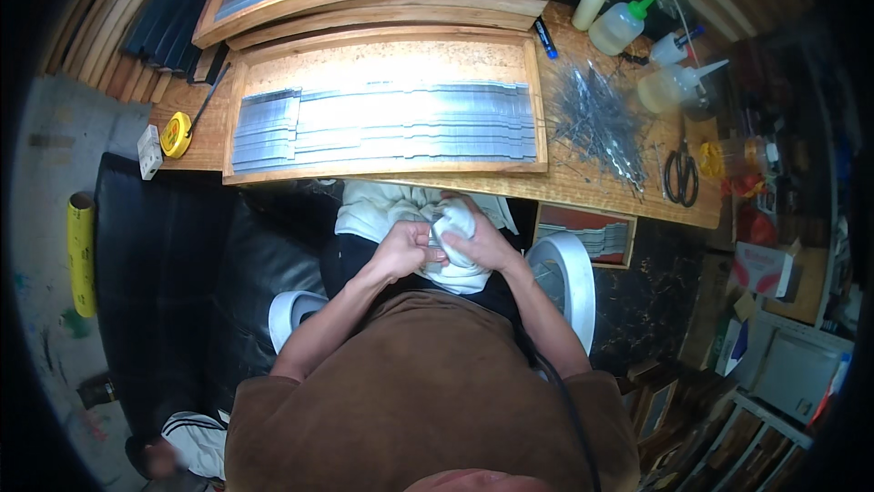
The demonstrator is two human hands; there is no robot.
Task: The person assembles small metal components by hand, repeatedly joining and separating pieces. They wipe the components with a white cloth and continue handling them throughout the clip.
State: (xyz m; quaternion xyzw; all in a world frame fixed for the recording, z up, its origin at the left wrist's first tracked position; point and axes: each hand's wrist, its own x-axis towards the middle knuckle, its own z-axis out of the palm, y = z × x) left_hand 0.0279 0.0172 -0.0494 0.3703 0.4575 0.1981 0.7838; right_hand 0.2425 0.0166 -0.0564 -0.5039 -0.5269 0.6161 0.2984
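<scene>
Over my lap, just below the table edge, both of my hands are closed close together. My right hand (482,244) grips a bunched white cloth (452,222). In a pinch, my left hand (403,251) holds a small, thin grey metal piece (434,235) against the cloth; its full shape is hidden by fingers and fabric. More white fabric (369,208) lies across my lap behind the hands. On the table straight ahead, a shallow wooden tray (542,142) holds rows of flat, notched grey metal strips (391,132).
Stacked wooden trays (391,11) stand behind. At left are a yellow tape measure (176,134) and wood pieces. A pile of thin metal strips (596,123), black scissors (680,178) and squeeze bottles (619,28) occupy the right. White chair arms (574,287) flank me; an open drawer (587,235) sits below.
</scene>
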